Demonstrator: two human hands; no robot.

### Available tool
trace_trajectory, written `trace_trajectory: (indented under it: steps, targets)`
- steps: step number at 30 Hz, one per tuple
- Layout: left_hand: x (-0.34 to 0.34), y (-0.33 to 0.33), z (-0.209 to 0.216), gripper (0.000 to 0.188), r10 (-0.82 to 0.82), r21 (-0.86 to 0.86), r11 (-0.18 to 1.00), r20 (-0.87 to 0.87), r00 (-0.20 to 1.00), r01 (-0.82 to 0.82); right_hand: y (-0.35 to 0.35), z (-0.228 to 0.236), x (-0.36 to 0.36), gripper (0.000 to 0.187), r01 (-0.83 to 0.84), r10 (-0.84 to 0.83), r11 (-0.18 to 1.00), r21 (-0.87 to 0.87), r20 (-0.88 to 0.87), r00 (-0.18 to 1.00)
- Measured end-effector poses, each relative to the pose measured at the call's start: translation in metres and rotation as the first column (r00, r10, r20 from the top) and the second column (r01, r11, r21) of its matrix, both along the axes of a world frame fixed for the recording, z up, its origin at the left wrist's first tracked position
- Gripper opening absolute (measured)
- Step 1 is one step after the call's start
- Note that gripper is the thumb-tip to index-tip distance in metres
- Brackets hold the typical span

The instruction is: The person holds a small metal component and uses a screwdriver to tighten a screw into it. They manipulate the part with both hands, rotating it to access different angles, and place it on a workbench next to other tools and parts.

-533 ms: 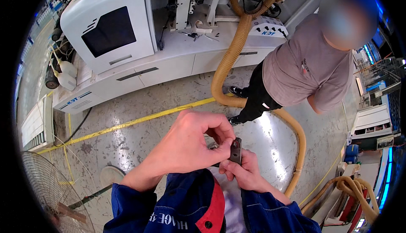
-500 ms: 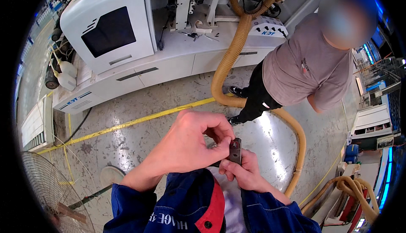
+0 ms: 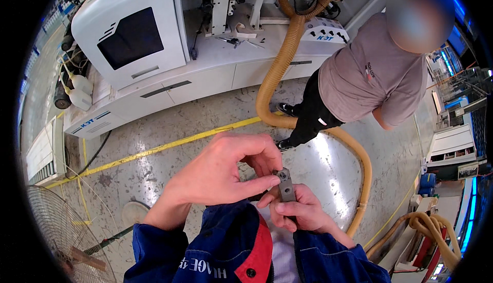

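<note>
The person's right hand (image 3: 304,210) holds the near end of a small grey metal bar (image 3: 286,189) with holes, thumb against fingers, above the front of a blue jacket (image 3: 218,231). On the left, the left hand (image 3: 226,169) keeps thumb and fingertips narrow at the bar's far end, though whether they pinch it cannot be told. Far right, a co-worker (image 3: 372,72) stands beside a tan hose (image 3: 281,70)

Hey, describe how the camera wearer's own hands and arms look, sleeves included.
The left hand and right hand are bare, with no gloves or watch showing. The left sleeve and right sleeve are dark blue cloth, ending short of the hands.
</note>
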State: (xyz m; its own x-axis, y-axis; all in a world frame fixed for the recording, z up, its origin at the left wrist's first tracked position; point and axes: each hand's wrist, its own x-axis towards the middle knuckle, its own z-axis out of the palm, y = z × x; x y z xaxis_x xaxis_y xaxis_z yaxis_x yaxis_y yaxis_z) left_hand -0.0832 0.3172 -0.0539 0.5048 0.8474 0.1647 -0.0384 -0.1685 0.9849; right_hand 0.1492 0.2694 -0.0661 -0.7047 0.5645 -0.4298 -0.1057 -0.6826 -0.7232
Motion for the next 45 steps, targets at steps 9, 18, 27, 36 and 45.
trace_trajectory:
  steps: [9, 18, 27, 36, 45]
  targets:
    - [0.0, -0.002, 0.001, 0.015, 0.004, 0.063, 0.998, -0.039, 0.999, -0.002, -0.002, -0.003, 0.001, 0.035, -0.024, 0.023, 0.999, 0.026, 0.027, 0.999]
    - [0.002, -0.004, 0.004, 0.016, 0.032, 0.064, 0.998, -0.049, 0.998, -0.029, -0.002, -0.004, 0.003, 0.035, -0.031, 0.03, 0.999, 0.017, 0.015, 0.999]
    - [0.006, -0.004, 0.003, 0.016, 0.041, 0.118, 0.992, -0.025, 0.999, -0.038, -0.002, -0.008, 0.005, 0.035, -0.046, 0.047, 0.998, 0.047, -0.005, 0.999]
    - [0.007, -0.006, 0.006, 0.016, 0.034, 0.087, 0.996, -0.038, 0.999, -0.031, -0.004, -0.012, 0.008, 0.036, -0.036, 0.037, 0.999, 0.022, -0.031, 0.999]
    - [0.009, -0.007, 0.006, 0.015, 0.025, 0.121, 0.992, -0.035, 0.999, -0.021, -0.006, -0.013, 0.011, 0.037, -0.065, 0.066, 0.997, 0.045, -0.028, 0.997]
